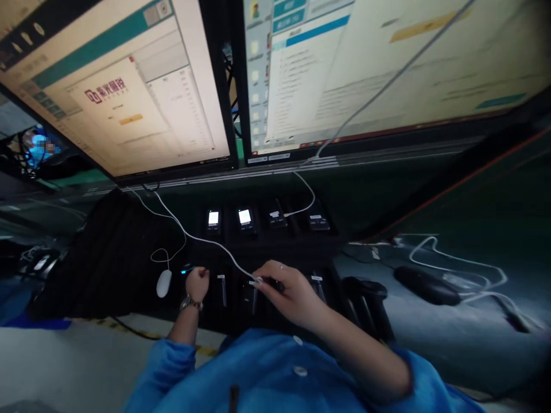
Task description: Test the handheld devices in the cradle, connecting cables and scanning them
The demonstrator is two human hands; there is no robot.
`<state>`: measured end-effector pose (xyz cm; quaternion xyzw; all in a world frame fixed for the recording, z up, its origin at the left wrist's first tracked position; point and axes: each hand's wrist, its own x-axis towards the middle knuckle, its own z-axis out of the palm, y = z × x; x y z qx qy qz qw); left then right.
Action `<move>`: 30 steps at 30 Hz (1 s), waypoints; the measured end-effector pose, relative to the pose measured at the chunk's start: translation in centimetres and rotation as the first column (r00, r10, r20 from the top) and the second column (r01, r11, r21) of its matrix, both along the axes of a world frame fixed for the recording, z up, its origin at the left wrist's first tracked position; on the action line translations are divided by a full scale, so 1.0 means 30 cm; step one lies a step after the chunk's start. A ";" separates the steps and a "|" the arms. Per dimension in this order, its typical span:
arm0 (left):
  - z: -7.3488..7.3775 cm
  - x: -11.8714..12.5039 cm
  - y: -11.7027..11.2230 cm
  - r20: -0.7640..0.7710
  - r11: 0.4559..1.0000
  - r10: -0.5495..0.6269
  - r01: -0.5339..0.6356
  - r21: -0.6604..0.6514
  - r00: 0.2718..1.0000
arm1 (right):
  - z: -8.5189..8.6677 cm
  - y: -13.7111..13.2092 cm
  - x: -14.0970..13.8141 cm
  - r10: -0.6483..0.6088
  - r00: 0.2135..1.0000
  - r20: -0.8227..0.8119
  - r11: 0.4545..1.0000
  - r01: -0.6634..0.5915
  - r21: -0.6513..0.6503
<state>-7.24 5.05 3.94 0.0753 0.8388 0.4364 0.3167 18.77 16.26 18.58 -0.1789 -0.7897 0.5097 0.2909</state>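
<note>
My right hand is closed in a pinch on the end of a white cable, which runs back toward the left monitor. It is above a black tray of small black devices. My left hand, with a bracelet at the wrist, is curled at the tray's left side; what its fingers hold, if anything, is hidden. A small blue light glows beside it. In the back row, two handheld devices have lit screens, one at the left and another device beside it. A third device has a cable plugged in.
Two monitors, a left one and a right one, stand behind the tray. A white mouse lies left of my left hand. Black cloth covers the left side. A black elongated object and white cables lie at right.
</note>
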 end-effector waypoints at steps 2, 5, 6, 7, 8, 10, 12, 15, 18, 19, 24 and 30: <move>-0.029 -0.035 -0.122 -0.172 0.993 0.080 -0.094 -0.076 0.982 | -0.011 0.016 0.005 -0.029 1.000 -0.002 1.000 0.029 0.005; -0.084 -0.075 -0.224 -0.224 0.972 0.084 -0.129 -0.194 0.971 | -0.034 0.030 0.007 -0.080 0.996 0.034 0.997 0.081 -0.015; -0.105 -0.090 -0.233 -0.189 0.967 0.065 -0.109 -0.232 0.980 | -0.040 0.032 0.005 -0.103 0.993 0.050 0.994 0.105 -0.030; -0.125 -0.106 -0.231 -0.141 0.961 0.045 -0.081 -0.263 0.989 | -0.045 0.032 0.003 -0.125 0.990 0.059 0.991 0.128 -0.043; -0.143 -0.124 -0.220 -0.087 0.958 0.029 -0.053 -0.283 0.996 | -0.048 0.032 0.000 -0.135 0.989 0.064 0.989 0.138 -0.053; -0.171 -0.161 -0.185 0.003 0.956 0.016 -0.015 -0.292 1.000 | -0.048 0.028 -0.006 -0.117 0.991 0.064 0.991 0.121 -0.063; -0.179 -0.185 -0.153 0.063 0.965 0.021 -0.004 -0.264 0.998 | -0.046 0.024 -0.009 -0.061 0.995 0.076 0.996 0.066 -0.064; -0.147 -0.154 -0.148 0.123 0.981 0.044 -0.020 -0.191 0.991 | -0.045 0.019 -0.004 -0.002 0.994 0.106 0.998 0.009 -0.067; -0.080 -0.029 -0.196 0.210 0.995 0.040 -0.020 -0.095 0.977 | -0.058 0.019 0.004 0.013 0.995 0.102 0.996 -0.003 -0.092; -0.056 0.024 -0.215 0.246 0.998 0.030 -0.013 -0.069 0.969 | -0.064 0.020 0.006 0.008 0.996 0.089 0.995 0.001 -0.099; 0.010 0.218 -0.244 0.296 1.000 0.022 -0.015 -0.027 0.955 | -0.083 0.026 0.009 -0.003 0.999 0.038 0.993 0.007 -0.114; 0.012 0.227 -0.192 0.248 1.000 0.019 -0.016 -0.015 0.969 | -0.084 0.030 0.014 0.026 1.000 0.010 0.990 -0.024 -0.136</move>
